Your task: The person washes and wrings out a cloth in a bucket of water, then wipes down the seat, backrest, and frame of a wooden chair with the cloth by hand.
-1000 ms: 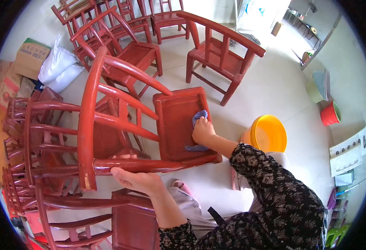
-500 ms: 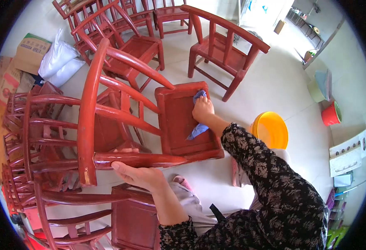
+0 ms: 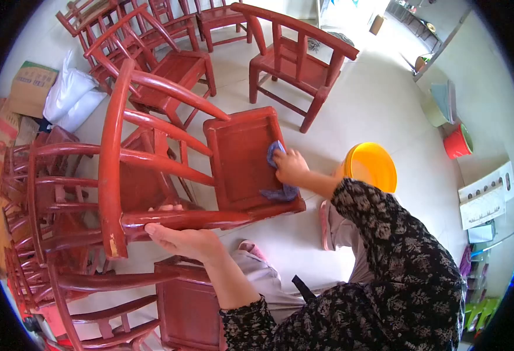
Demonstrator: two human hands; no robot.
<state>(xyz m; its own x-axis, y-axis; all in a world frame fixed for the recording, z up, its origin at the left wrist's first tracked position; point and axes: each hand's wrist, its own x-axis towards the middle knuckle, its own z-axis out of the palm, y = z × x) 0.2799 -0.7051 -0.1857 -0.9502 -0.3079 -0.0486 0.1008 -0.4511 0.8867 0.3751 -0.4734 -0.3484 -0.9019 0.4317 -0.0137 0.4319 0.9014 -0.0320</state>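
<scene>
A red wooden chair (image 3: pixel 242 155) is tilted in front of me, its backrest toward the left and its seat facing up at me. My left hand (image 3: pixel 189 237) grips a backrest post near its end, fingers passing behind the wood. Pressed on the seat's right edge, my right hand (image 3: pixel 292 167) holds a blue cloth (image 3: pixel 280 192). One end of that cloth trails down across the seat's lower right corner.
Several red chairs crowd the left; another red chair (image 3: pixel 301 64) stands beyond. A yellow bucket (image 3: pixel 374 167) is on the floor at right. White bags (image 3: pixel 72 96) and a cardboard box (image 3: pixel 33 88) lie at left. A red bucket (image 3: pixel 457 142) stands by the right wall.
My right hand has slid the cloth from inside the seat's upper right down to its right edge. My left hand keeps its grip. The view has shifted slightly.
</scene>
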